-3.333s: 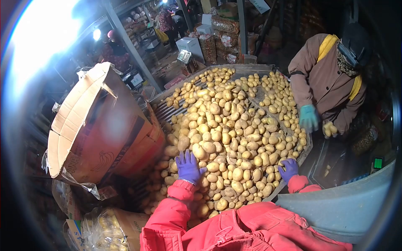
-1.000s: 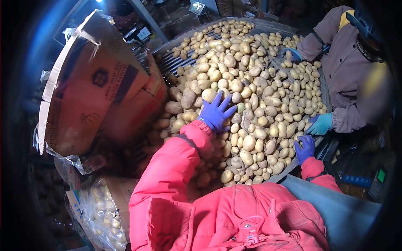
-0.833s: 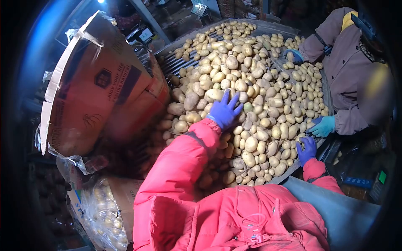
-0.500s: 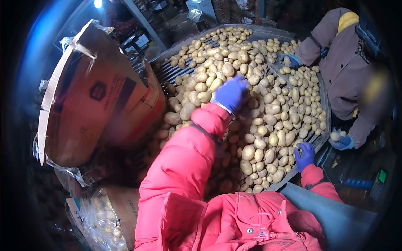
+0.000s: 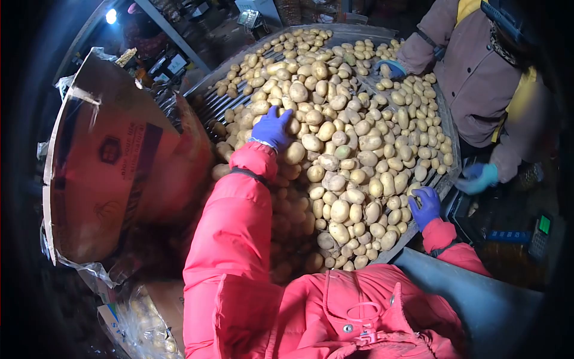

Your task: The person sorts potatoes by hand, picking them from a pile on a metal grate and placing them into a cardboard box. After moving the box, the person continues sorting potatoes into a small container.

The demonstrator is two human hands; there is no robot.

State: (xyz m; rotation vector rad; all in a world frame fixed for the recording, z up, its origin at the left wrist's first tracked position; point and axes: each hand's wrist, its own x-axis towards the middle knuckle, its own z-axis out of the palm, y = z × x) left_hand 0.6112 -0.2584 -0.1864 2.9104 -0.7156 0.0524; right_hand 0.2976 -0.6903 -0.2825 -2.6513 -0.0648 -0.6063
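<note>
A heap of yellowish potatoes [image 5: 339, 210] covers a slatted table. My left hand [image 5: 272, 129], in a purple glove, rests on the left part of the heap, its fingers spread over the potatoes and none visibly gripped. At the right edge of the table is my right hand [image 5: 425, 207], also purple-gloved. Its fingers are curled around a potato [image 5: 414, 189], which shows only partly at the fingertips.
To the left stands a large open cardboard box [image 5: 98, 173]. Below it is a plastic-lined carton of potatoes [image 5: 149, 326]. Across the table a co-worker [image 5: 472, 78] has one gloved hand [image 5: 391, 69] on the potatoes. Metal slats [image 5: 218, 106] show at the left.
My left hand has moved left across the heap, and its fingers are now spread. My right hand stays at the edge. The co-worker's nearer hand no longer shows a potato. The view has shifted slightly.
</note>
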